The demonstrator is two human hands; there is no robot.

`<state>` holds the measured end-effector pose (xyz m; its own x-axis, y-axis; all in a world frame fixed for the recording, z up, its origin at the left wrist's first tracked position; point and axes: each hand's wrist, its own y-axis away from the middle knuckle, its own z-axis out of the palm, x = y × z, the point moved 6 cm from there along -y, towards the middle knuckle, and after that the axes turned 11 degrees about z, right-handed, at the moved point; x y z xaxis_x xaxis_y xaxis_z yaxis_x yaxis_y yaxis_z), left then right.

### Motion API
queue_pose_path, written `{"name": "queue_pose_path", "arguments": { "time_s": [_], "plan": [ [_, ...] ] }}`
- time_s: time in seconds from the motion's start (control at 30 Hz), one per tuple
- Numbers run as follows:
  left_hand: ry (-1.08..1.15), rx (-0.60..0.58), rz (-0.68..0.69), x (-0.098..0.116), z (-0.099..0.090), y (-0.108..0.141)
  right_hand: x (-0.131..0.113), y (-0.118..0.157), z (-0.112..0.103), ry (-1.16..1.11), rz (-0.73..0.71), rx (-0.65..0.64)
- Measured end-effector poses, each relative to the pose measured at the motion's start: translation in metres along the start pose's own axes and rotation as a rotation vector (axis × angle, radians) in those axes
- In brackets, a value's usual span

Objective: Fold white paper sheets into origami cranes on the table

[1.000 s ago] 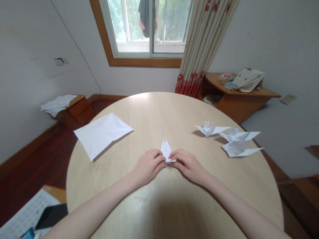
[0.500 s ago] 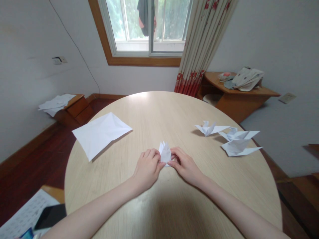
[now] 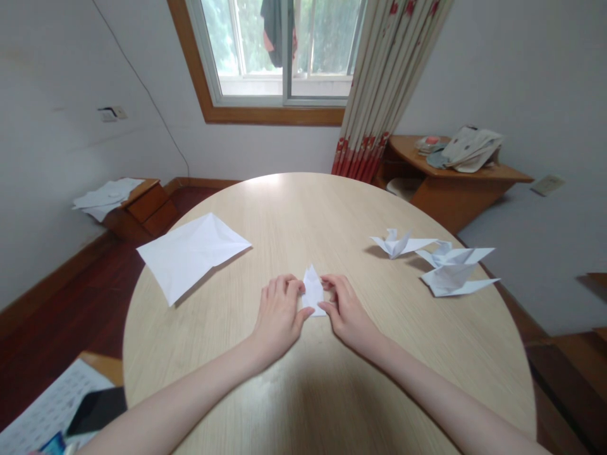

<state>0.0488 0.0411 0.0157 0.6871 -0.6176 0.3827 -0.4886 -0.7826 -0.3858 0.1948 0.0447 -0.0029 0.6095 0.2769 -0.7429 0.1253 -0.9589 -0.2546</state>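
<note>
Between my hands, near the middle of the round table (image 3: 294, 215), is a small piece of folded white paper (image 3: 313, 294) with its pointed end facing away from me. My left hand (image 3: 281, 309) grips its left side, the thumb pressing on the near left corner. On the right edge, my right hand (image 3: 349, 308) holds it with thumb and curled fingers. The fingertips behind the paper are partly hidden. Several folded paper cranes with spread wings, one nearest the middle (image 3: 396, 243), stand at the right of the table.
A creased white paper sheet (image 3: 192, 256) lies at the table's left. A black phone (image 3: 97, 411) rests on printed paper (image 3: 52, 401) at lower left. Beyond the table are a window (image 3: 284, 57), a curtain (image 3: 379, 88) and a wooden desk (image 3: 450, 183) with a bag (image 3: 474, 150).
The folded paper, which stood with its points parted, now looks flatter and narrower at the tip. My fingers have shifted slightly outward along its sides.
</note>
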Motion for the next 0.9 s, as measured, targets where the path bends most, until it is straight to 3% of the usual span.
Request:
{"name": "queue_pose_path", "arguments": {
  "time_s": [0.17,0.33,0.6,0.9],
  "plan": [
    [-0.016,0.021,0.079,0.002,0.000,0.001,-0.004,0.002,0.009,0.176,-0.126,-0.084],
    [-0.063,-0.004,0.197,0.003,0.001,0.001,-0.001,0.002,0.013,0.309,-0.125,-0.165],
    [-0.249,-0.167,0.287,0.003,0.016,0.003,-0.004,0.002,0.014,0.496,-0.100,-0.275],
    [-0.246,-0.284,0.358,-0.007,0.007,-0.003,-0.006,0.001,0.012,0.537,-0.134,-0.295]
  ]
}}
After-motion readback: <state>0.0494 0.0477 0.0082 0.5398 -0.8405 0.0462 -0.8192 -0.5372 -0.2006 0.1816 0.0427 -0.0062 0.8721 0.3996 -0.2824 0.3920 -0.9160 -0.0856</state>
